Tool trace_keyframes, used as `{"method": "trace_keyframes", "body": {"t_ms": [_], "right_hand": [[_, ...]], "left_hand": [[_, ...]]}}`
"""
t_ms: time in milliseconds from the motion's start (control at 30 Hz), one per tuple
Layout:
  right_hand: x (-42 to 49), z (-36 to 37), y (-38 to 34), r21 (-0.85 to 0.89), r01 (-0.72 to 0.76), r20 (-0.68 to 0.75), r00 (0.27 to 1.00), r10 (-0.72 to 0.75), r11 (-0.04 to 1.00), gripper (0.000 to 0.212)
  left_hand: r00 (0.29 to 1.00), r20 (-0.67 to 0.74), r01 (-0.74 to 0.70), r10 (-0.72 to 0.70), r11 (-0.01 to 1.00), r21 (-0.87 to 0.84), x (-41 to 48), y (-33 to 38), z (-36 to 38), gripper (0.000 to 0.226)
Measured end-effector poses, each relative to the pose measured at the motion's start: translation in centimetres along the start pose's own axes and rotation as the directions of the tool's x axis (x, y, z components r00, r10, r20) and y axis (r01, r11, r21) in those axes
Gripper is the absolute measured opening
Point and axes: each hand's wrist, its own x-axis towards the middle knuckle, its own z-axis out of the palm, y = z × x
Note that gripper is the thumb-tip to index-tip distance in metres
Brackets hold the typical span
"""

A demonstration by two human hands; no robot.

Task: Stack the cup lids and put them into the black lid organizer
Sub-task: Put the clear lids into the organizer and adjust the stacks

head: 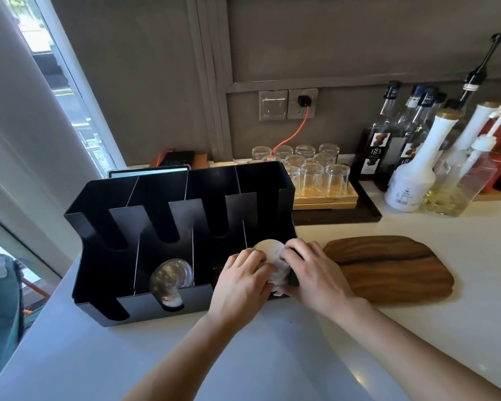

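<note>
A white counter [272,357] carries everything here, and the largest thing on it is the black lid organizer [156,224], a slotted metal box split by dividers into a row of compartments, open at the top and notched along its front wall. To its right lies a wooden board [388,267]; behind it, a tray of upturned glasses [315,175] and a cluster of syrup bottles [411,157] stand against the wall.

One middle compartment already holds a stack of clear lids [169,280], lying on edge against the front notch. The step in hand is at the rightmost compartment: the stack of white lids [272,257] sits on edge at its front, partly inside, with its round face turned up and back.

The left hand [240,282] and right hand [310,270] are close together, closed on that stack from either side, fingers curled over its edges. How deep the stack has gone is hidden by the hands.

To do this well, I would judge that both hands should keep even pressure on the two ends so the nested lids do not fan out, hold the stack square to the dividers, and lower it until it rests on the floor of the compartment before letting go. Releasing one side early would likely let lids slip or tilt against the divider.
</note>
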Motion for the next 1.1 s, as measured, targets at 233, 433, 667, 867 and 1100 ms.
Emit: {"method": "trace_keyframes", "body": {"t_ms": [233, 433, 667, 867, 1100], "right_hand": [[-0.3, -0.7, -0.4, -0.031, 0.022, -0.005, 1.000, -0.022, 0.999, 0.075], [-0.2, -1.7, -0.8, -0.076, 0.129, -0.193, 0.971, -0.142, 0.989, 0.047], [2.0, -1.4, -2.2, 0.006, 0.184, 0.015, 0.983, -0.184, 0.983, 0.042], [1.8, -0.6, -2.1, -0.084, 0.232, 0.087, 0.971, -0.225, 0.969, 0.040], [1.7, 0.9, -2.4, -0.202, 0.315, -0.105, 0.935, -0.340, 0.927, 0.016]], "left_hand": [[1.000, -0.016, -0.008, 0.008, 0.999, 0.042, -0.4, -0.2, -0.5, 0.029], [0.997, -0.035, 0.062, -0.062, 0.998, 0.007, -1.7, -0.8, -2.2, 0.031], [0.994, -0.074, 0.088, -0.076, 0.982, 0.167, -2.8, -4.0, -4.6, 0.024], [0.972, 0.126, 0.153, -0.198, 0.941, 0.303, -3.7, -5.7, -4.7, 0.052], [0.970, 0.121, 0.168, -0.211, 0.943, 0.288, -3.8, -5.8, -4.7, 0.053]]}}
